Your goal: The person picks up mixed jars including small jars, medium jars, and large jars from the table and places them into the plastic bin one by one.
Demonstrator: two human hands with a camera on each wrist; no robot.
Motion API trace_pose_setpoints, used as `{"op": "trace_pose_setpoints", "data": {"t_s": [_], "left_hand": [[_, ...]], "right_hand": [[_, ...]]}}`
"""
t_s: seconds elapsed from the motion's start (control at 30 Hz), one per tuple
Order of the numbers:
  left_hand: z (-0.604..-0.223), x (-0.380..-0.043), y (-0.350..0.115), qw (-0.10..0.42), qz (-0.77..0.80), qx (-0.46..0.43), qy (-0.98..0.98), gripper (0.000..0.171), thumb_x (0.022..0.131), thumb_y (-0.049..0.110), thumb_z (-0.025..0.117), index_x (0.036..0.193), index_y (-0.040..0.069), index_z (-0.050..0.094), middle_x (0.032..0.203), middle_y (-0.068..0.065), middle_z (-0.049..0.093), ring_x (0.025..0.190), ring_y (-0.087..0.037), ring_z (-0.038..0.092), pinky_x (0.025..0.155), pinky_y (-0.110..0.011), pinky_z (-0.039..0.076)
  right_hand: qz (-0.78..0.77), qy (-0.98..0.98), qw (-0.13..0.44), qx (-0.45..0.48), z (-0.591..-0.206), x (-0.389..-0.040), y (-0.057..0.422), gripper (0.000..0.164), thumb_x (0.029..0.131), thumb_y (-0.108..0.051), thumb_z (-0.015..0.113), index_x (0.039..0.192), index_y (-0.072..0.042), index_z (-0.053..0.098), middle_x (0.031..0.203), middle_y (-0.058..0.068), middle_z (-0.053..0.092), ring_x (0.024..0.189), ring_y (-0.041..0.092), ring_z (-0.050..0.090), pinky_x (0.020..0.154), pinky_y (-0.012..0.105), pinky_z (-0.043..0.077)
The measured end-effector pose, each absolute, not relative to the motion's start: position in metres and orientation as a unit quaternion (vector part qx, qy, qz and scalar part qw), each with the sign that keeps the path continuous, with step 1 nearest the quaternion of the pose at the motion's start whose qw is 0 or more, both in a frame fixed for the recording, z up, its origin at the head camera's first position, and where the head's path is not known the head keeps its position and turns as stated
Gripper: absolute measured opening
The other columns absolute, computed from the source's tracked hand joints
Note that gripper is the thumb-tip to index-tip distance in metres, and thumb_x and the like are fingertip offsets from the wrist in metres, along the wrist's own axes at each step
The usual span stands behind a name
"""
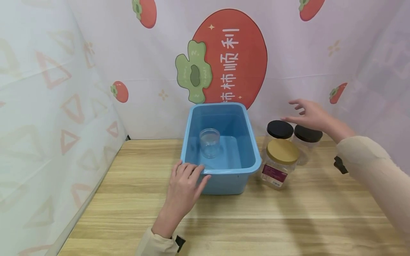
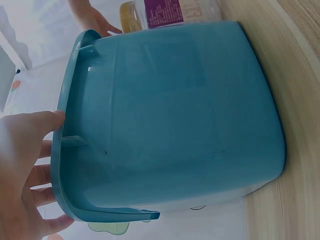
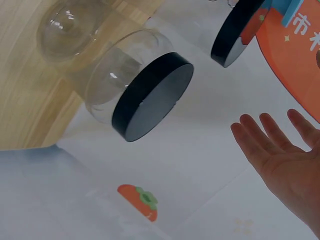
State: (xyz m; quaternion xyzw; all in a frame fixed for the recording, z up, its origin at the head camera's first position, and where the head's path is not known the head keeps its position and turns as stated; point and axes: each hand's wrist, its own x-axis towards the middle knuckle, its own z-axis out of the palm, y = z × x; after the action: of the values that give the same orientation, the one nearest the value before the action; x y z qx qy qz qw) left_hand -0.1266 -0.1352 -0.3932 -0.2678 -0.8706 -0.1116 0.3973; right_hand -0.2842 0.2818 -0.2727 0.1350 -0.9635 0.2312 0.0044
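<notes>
A blue plastic bin (image 1: pixel 232 183) stands on the table, and one clear round jar (image 1: pixel 210 144) is inside it. My left hand (image 1: pixel 184 185) holds the bin's near left rim. In the left wrist view, the thumb (image 2: pixel 52 120) lies on the rim's outer side and the fingers reach behind it. My right hand (image 1: pixel 309 113) hovers in the air above two black-lidded clear jars (image 1: pixel 280 129), holding nothing. Its fingers (image 3: pixel 250 137) are spread apart from the nearest black lid (image 3: pixel 152 95) in the right wrist view. A gold-lidded jar (image 1: pixel 282 152) with a purple label stands in front of them.
The wooden table (image 1: pixel 144 209) extends to the left and in front of the bin. Behind it hangs a white cloth (image 1: pixel 153 53) with a persimmon print, and another patterned cloth (image 1: pixel 41 106) borders the left side.
</notes>
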Motion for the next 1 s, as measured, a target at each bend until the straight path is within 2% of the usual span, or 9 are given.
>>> {"op": "trace_pose_setpoints", "data": {"t_s": [0.53,1.0], "left_hand": [[-0.395,-0.128,-0.135,0.406,-0.115,-0.271,-0.865,0.034,0.084,0.028,0.091,0.106,0.007,0.077,0.095,-0.008,0.073,0.093,-0.031,0.066,0.098,-0.06,0.055],[-0.395,-0.129,-0.136,0.406,-0.117,-0.27,-0.865,0.034,0.083,0.028,0.091,0.106,0.007,0.077,0.095,-0.008,0.073,0.094,-0.031,0.066,0.098,-0.06,0.054]], "right_hand": [[0.233,-0.966,0.01,0.106,-0.297,-0.279,0.313,0.083,0.102,-0.036,0.069,0.158,0.012,0.029,0.15,0.047,0.038,0.135,0.065,0.044,0.105,0.076,0.041],[0.242,-0.963,0.06,0.104,-0.322,-0.271,0.332,0.08,0.101,-0.03,0.071,0.153,0.017,0.033,0.151,0.045,0.038,0.134,0.064,0.041,0.104,0.077,0.039]]}}
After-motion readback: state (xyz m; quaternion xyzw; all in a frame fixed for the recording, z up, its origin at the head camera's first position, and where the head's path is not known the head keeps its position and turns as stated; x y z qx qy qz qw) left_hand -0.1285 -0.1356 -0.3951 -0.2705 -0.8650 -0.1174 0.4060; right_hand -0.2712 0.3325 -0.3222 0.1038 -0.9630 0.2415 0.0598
